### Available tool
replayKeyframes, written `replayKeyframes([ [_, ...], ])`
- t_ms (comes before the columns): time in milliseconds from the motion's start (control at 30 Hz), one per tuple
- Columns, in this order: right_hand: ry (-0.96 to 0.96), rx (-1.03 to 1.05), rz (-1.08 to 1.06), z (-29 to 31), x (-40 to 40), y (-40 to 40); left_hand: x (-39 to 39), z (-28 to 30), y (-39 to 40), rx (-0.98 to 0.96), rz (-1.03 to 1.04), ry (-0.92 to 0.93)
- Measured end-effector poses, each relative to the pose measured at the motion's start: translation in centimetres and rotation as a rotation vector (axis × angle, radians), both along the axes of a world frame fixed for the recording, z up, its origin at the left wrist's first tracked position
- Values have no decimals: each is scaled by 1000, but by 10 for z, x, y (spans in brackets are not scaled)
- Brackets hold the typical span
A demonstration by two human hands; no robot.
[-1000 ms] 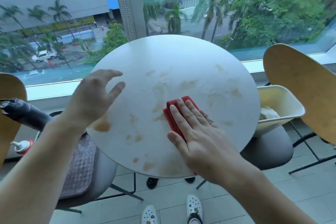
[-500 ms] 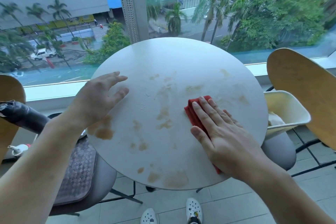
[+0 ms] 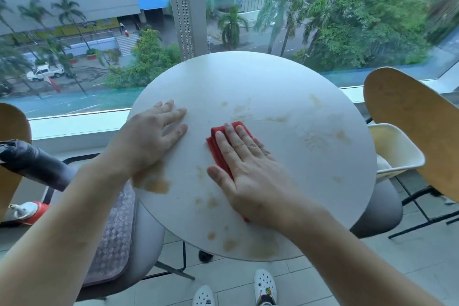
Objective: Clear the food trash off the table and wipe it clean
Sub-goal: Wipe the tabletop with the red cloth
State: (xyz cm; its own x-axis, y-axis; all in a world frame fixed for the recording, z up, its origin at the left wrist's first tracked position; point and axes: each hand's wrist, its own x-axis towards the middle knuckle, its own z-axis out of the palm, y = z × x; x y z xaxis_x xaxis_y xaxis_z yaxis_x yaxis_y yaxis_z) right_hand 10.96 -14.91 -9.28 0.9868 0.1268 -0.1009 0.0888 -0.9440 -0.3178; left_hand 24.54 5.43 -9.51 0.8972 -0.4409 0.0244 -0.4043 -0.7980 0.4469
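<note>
A right hand (image 3: 250,171) presses a folded red cloth (image 3: 223,146) flat onto a round white table (image 3: 260,77), fingers straight and spread over the fabric, which shows only past the fingertips and along the thumb side. The left hand (image 3: 151,136) lies flat on the tabletop just beside the cloth, fingers straight and slightly apart, bracing the table near its left edge. Brown stains (image 3: 156,185) sit under and below the left wrist, more lie near the edge closest to the person, and fainter smears mark the surface to the right of the cloth. No food trash shows on the tabletop; a cream bin (image 3: 397,149) rests on a chair (image 3: 417,131) beyond the right rim. The risk from here, as a judgement: the small folded cloth may only spread the smears rather than lift them, the bracing palm could pick up or drag the stain beneath it, and hard pressure near the rim might rock the table.
</note>
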Motion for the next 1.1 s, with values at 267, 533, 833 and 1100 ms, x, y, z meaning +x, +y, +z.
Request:
replayKeyframes([
  [267, 9, -51, 12, 2, -45, 10, -1, -4, 2, -18, -14, -16],
  [533, 54, -121, -107, 5, -41, -23, 0, -2, 4, -28, -23, -6],
  [833, 49, -62, -181, 3, 0, -2, 1, -5, 3, -42, -13, 1],
  [1100, 40, -13, -116, 3, -4, 49, 1, -5, 3, -37, -25, -3],
])
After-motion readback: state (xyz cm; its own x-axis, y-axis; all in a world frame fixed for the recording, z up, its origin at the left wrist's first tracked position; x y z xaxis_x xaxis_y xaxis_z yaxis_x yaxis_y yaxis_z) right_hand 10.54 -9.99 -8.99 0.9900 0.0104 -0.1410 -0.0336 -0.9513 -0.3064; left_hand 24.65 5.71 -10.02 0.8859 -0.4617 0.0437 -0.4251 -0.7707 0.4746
